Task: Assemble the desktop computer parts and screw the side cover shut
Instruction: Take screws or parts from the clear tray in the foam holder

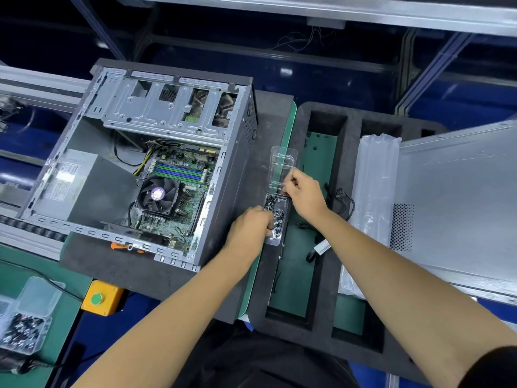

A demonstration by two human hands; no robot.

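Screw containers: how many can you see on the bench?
2. An open clear clamshell of screws sits right of the computer case, between both hands; a clear box sits bottom left. Others may be hidden.

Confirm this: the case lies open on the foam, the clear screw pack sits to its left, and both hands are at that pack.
One thing is wrong: the head view shows the clear screw pack to the right of the open case, not its left. The left hand and right hand are both at it.
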